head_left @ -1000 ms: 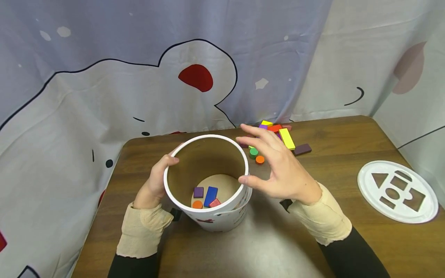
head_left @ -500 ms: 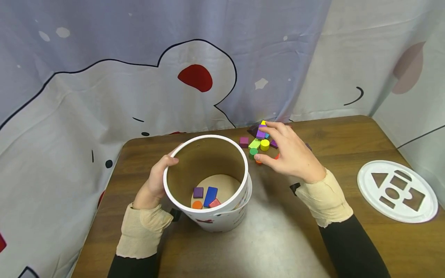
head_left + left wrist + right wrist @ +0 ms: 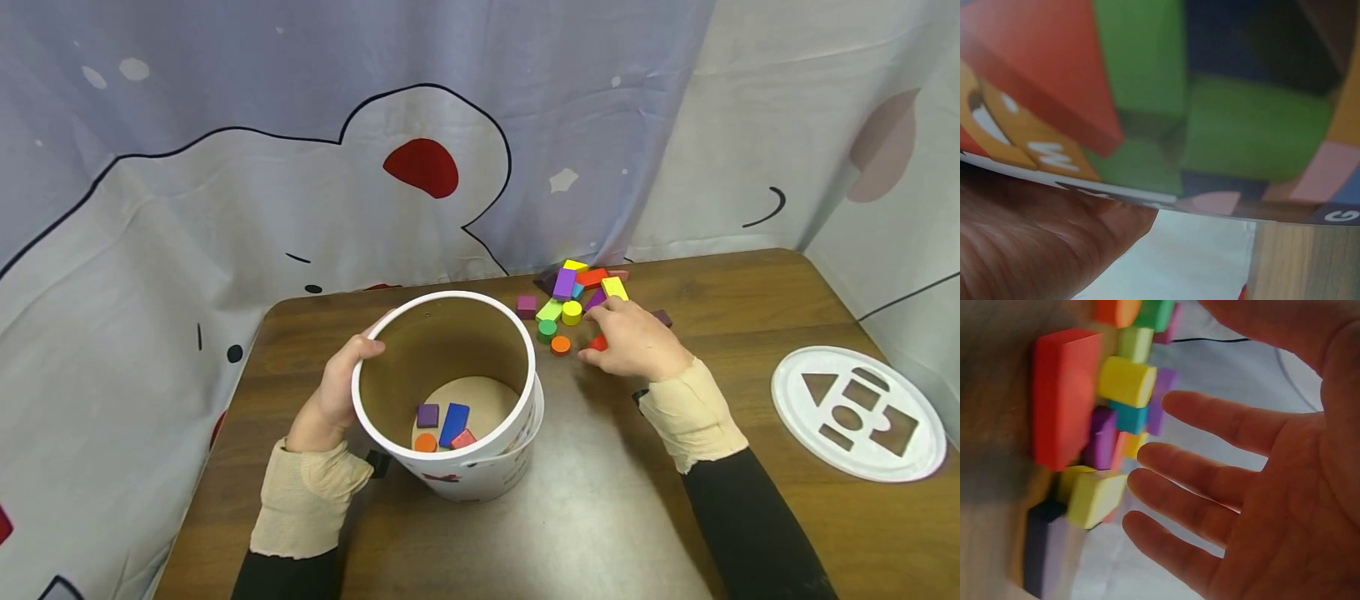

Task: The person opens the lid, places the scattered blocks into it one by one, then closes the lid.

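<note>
Grip of left hand (image 3: 337, 385) clasps white bucket (image 3: 480, 479) at its rim, thumb over the edge; blue block (image 3: 454, 425) among four visible blocks inside. Next rightward: yellow cylinder (image 3: 572, 312) within loose pile on surface (image 3: 720, 317). Red block (image 3: 597, 342) lies at the pile's near side, under right grip (image 3: 637, 337): fingers spread, nothing pinched. Suggested: set thumb and fingertips on opposite long faces, avoid neighbours, brace bucket. Far right: white lid (image 3: 795, 417), cut-outs, lying flat.
</note>
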Demonstrator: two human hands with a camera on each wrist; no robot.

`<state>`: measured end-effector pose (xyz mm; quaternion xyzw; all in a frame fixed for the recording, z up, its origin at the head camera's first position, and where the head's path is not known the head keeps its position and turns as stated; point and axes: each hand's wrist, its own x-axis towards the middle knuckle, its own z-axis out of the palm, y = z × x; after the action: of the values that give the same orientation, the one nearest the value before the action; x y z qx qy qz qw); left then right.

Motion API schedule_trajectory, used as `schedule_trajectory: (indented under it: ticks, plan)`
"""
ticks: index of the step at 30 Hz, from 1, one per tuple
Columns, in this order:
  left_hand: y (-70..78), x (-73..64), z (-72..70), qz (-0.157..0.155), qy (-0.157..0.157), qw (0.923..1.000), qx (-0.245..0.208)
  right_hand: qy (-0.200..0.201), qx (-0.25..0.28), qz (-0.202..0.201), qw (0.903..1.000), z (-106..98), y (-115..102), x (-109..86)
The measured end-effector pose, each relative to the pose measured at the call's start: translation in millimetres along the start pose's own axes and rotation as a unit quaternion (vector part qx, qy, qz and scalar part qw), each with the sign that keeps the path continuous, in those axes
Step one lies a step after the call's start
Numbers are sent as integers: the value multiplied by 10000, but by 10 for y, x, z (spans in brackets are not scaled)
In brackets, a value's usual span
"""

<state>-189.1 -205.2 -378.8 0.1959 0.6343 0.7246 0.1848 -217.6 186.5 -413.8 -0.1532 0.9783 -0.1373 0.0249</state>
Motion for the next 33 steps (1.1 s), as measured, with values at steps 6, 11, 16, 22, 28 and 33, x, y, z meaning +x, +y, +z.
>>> schedule_trajectory:
  ticks: [6,11,16,22,28,33]
  plan:
    - [-1,0,1,-25,33,10000,37,37,-242,179,9995,113,94,59]
    - [-1,-3,4,-12,47,10000,-1,116,-459,280,9985,147,120,80]
    - [-4,-9,9,-25,123,9999,-64,-171,-531,308,9980,184,129,96]
    - [4,-7,18,-5,102,9999,28,-345,-539,423,9971,239,135,115]
    - [12,2,21,-47,117,9998,171,-354,-536,451,9969,241,118,119]
    - [4,1,2,-38,60,9999,135,212,-235,288,9991,110,4,73]
